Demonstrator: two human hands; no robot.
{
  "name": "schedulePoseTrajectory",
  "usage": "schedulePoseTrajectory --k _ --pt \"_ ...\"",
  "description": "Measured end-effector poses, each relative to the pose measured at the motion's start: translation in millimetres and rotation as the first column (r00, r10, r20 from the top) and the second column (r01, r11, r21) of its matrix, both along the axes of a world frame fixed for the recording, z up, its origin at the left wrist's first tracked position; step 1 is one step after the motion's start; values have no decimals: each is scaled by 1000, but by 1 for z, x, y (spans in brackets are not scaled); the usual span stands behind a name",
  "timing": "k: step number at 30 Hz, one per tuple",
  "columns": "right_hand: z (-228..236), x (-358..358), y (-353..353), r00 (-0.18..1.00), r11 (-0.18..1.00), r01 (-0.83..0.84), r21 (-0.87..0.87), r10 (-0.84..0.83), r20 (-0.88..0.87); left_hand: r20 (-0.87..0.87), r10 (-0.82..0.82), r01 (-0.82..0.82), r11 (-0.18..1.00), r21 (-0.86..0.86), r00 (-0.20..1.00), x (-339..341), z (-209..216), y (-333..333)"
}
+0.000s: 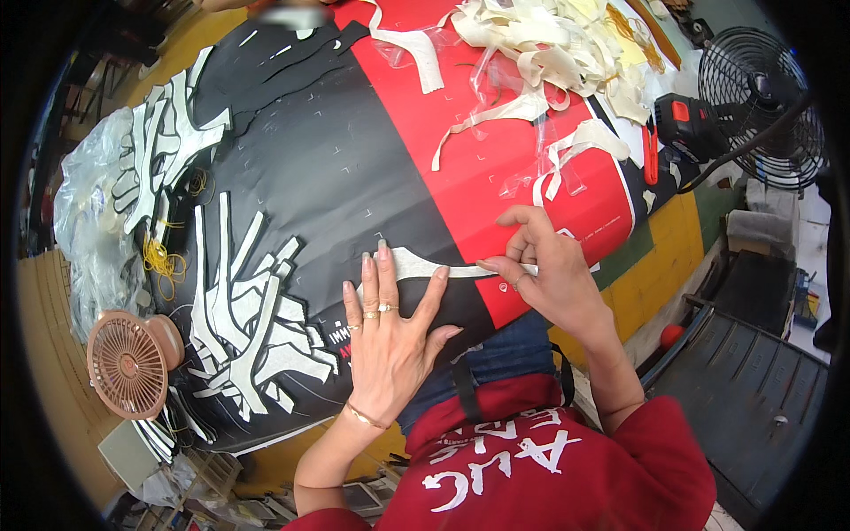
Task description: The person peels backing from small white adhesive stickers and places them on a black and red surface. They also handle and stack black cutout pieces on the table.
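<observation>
A curved white strip (443, 267) lies near the front edge of the counter (660, 257), on a large black-and-red sheet (354, 168) that covers most of the surface, right where the black part meets the red. The left hand (390, 332) lies flat on the strip's wider left end, its grip released, fingers spread and straight, pressing the piece down. The right hand (544, 270) has its grip pinched on the strip's narrow right end, thumb and forefinger closed on it, the other fingers curled.

Around the strip the sheet is bare above and to the right, so there is open room toward the red area. To the left, just beside the left hand, a heap of cut white strips (252, 336) crowds the sheet; a second heap (164, 142) lies farther up the black part. At the far edge a loose tangle of pale offcuts (549, 44) and clear film spreads over the red. A small pink fan (133, 363) sits at the counter's left front corner, a black standing fan (761, 106) stands beyond the right edge, and yellow rubber bands (164, 261) lie near the left edge.
</observation>
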State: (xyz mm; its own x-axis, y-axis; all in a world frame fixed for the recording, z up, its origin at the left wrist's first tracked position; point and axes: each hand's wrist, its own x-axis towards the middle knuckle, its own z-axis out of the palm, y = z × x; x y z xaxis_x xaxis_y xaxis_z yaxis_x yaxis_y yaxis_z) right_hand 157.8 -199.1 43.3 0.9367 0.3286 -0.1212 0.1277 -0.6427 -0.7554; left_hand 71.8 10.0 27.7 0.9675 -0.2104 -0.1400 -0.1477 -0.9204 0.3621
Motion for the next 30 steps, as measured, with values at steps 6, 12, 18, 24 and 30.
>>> schedulePoseTrajectory --k 6,12,18,24,30 --pt "-2 -5 3 978 997 -41 -68 54 200 11 49 -50 995 85 999 -5 5 -14" --pt "6 -5 1 995 998 -11 -57 17 96 -9 -76 75 990 -121 997 -6 -3 -48" --pt "15 -15 -19 977 969 196 149 -179 -119 18 -44 45 997 -64 999 -6 -10 -54" --pt "3 -20 -23 964 930 266 252 -250 -91 19 -66 66 998 2 998 -7 -12 -57" --pt "-1 -20 -21 953 914 304 271 -292 -83 21 -63 63 998 12 998 -8 -12 -57"
